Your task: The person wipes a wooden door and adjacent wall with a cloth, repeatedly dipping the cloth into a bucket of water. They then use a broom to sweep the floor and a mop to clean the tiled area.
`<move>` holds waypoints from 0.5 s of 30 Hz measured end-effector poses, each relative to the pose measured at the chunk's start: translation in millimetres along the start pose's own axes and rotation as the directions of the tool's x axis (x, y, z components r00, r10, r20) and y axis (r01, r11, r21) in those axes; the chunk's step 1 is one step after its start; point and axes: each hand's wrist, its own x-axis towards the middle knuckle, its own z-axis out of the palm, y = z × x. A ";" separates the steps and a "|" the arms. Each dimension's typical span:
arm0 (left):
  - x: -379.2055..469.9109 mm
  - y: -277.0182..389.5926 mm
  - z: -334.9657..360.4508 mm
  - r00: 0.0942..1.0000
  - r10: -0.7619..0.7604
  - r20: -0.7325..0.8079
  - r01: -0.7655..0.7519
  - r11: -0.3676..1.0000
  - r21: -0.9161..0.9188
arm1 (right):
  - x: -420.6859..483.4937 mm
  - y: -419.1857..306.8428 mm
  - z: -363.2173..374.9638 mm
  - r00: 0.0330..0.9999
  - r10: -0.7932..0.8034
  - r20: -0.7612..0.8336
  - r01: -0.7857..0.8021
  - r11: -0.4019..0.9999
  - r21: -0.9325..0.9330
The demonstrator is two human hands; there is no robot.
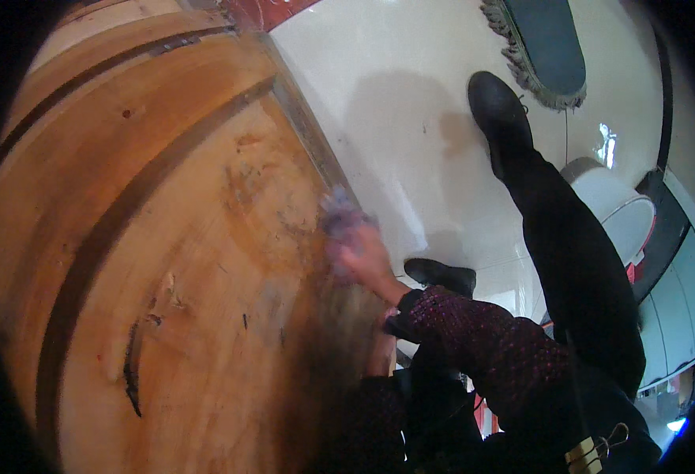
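My right hand presses a bunched greyish-purple cloth against the right edge of a large wooden panel. Both hand and cloth are motion-blurred. Dark curved bands cross the orange-brown wood, which shows knots, scuffs and a black crack. Below the right wrist, my left hand is at the panel's lower right edge. The right sleeve partly covers it, so its fingers and any hold on the edge are unclear.
Glossy pale floor tiles lie right of the panel. A flat fringed mop head is at the upper right. My black shoes stand on the tiles. Beyond my leg are a white bucket and a pale blue-green surface.
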 end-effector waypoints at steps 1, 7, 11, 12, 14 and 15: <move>-4.5 -1.1 -2.9 0.999 -0.012 -0.031 0.013 0.999 0.035 | -7.1 22.8 -9.9 0.968 0.213 0.130 -0.215 0.977 -0.001; 2.4 87.6 28.7 0.921 0.388 0.044 -0.389 0.920 0.051 | 58.9 -20.1 -10.3 0.984 0.173 0.040 -0.177 0.974 0.138; 3.2 149.8 64.4 0.937 0.298 -0.180 -0.333 0.919 -0.209 | 176.8 -101.3 4.1 0.886 -0.401 -0.233 0.415 0.910 0.010; 3.9 159.1 70.1 0.928 0.351 -0.128 -0.372 0.899 -0.229 | 188.2 -103.5 6.9 0.809 -0.506 -0.300 0.537 0.843 0.026; 5.7 162.4 75.9 0.919 0.377 -0.117 -0.394 0.898 -0.197 | 181.2 -81.0 9.4 0.883 -0.413 -0.225 0.422 0.907 -0.010; 7.9 156.5 74.3 0.936 0.326 -0.134 -0.346 0.922 -0.173 | 167.5 -61.5 11.7 0.878 -0.429 -0.212 0.435 0.900 -0.021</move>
